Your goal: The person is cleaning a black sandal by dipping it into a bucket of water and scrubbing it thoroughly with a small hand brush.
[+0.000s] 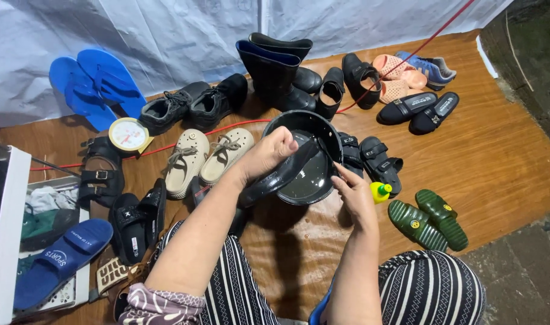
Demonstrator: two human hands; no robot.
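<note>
Striped trousers [428, 289] on the person's knees fill the lower edge, above a brown wood-patterned floor mat [497, 162]. Left hand [267, 153]: fingers closed around a black wet shoe [281, 174], held slantwise over and partly inside a black basin [305, 157] that stands on the mat just ahead of the knees, with water showing in its bottom. Right hand [354, 194]: fingers partly curled, touching the basin's near right rim; whether they grip it cannot be told. Small yellow bottle with green cap [380, 191], just beside the right hand. Pair of green slippers [428, 219], right of the knees. Black strap sandals [374, 159], just behind the basin on the right. Pair of black rubber boots [275, 72], upright, behind the basin. Pair of cream lace-up clogs [205, 157], left of the basin. Black laced shoes [190, 105], further back on the left. Pair of blue flip-flops [94, 84], leaning on the white sheet wall [184, 30]. Round white dial scale [128, 134], near the clogs. Blue slide [61, 259], resting in a crate at far left. Red cord [401, 60], running across the mat.
</note>
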